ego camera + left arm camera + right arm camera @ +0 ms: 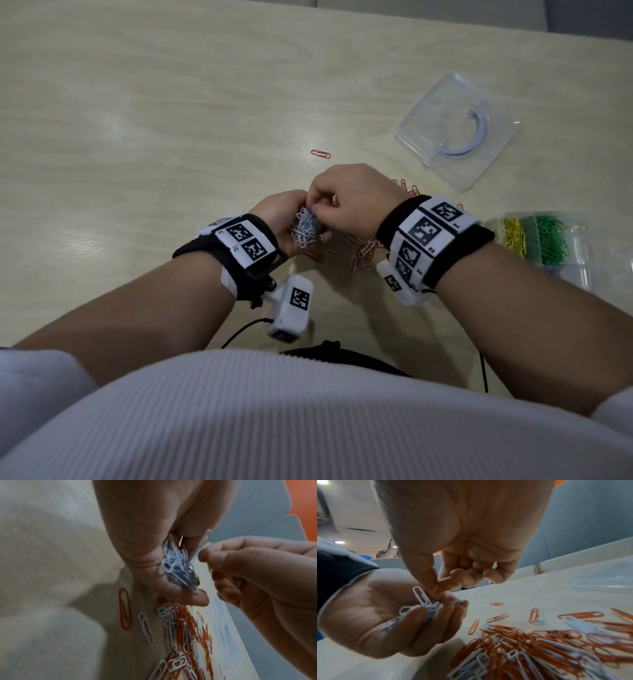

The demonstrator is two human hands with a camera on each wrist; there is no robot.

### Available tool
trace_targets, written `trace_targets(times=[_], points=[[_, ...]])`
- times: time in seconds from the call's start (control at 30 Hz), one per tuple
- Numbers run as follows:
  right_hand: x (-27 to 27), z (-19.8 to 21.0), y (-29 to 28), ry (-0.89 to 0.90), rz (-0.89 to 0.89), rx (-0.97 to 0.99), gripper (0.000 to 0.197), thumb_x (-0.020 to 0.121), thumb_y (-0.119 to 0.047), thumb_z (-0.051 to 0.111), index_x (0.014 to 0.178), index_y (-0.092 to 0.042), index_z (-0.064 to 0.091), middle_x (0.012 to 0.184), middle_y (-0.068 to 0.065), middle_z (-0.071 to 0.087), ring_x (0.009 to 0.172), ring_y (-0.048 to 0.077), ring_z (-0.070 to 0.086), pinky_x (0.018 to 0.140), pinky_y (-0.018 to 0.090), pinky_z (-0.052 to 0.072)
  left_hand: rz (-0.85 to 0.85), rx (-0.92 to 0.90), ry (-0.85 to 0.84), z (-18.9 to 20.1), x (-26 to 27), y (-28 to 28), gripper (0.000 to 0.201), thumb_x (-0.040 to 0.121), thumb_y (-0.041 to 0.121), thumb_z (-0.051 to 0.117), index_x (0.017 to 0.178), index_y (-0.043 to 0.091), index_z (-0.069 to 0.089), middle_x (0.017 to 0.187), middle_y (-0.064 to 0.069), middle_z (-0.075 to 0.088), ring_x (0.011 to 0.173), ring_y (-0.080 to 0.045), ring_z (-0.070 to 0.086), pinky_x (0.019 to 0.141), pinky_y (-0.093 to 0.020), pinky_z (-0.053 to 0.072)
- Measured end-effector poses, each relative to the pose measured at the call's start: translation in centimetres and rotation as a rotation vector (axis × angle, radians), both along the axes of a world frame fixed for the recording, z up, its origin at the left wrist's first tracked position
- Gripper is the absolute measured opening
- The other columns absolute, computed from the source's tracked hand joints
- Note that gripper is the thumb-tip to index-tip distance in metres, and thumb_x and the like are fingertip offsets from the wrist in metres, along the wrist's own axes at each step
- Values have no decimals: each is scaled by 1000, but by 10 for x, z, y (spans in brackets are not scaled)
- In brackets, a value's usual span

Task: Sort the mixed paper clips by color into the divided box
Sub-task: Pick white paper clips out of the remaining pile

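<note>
My left hand (pixel 289 222) was cupped, fingers curled round a bundle of white clips (pixel 306 228) just above the mixed pile (pixel 539 646) on the table (pixel 171 120). My right hand (pixel 356 195) pinched one white clip (pixel 421 596) between thumb and forefinger, right at the top of that bundle, its other fingers curled and idle. To do this step well, I judged, the clip should be pushed down among the others before the pinch let go, with the left fingers kept snug so nothing slid back into the pile. The divided box (pixel 548 243) sat to the right of the pile, with one group of yellow clips (pixel 513 236) and one of green clips (pixel 548 236) already in it; its clear lid (pixel 455 130) lay beyond. One lone orange clip (pixel 321 154) lay past the pile, apart. The pile held two colours, orange and white, too tangled to count.
</note>
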State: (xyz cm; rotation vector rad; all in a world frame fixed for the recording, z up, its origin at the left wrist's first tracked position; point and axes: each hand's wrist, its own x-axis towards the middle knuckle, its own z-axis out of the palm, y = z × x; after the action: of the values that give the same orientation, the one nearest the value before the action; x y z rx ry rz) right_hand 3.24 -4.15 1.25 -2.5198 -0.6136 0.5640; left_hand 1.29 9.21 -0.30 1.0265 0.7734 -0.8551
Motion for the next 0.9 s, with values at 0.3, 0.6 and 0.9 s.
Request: trace_targets(times=[0.3, 0.6, 0.9], points=[[15, -37, -8, -119, -106, -377, 24, 92, -36, 50, 105, -19, 61, 106, 3, 59, 96, 25, 59, 83, 37, 44, 0, 35, 52, 0, -5, 7, 36, 103, 22, 33, 83, 3, 56, 61, -10, 60, 44, -17, 59, 45, -23, 52], [14, -27, -5, -85, -125, -280, 9, 84, -31, 54, 88, -24, 54, 96, -2, 55, 84, 20, 54, 80, 36, 43, 15, 37, 36, -3, -3, 6, 37, 103, 20, 31, 82, 1, 56, 58, -10, 60, 44, -16, 58, 45, -22, 51], [3, -15, -11, -40, -215, 58, 16, 89, -23, 53, 94, -22, 68, 93, -5, 59, 84, 10, 51, 75, 25, 39, -21, -8, 13, -2, -2, 0, 31, 100, 18, 35, 83, 4, 56, 61, -9, 59, 48, -16, 58, 47, -22, 52]])
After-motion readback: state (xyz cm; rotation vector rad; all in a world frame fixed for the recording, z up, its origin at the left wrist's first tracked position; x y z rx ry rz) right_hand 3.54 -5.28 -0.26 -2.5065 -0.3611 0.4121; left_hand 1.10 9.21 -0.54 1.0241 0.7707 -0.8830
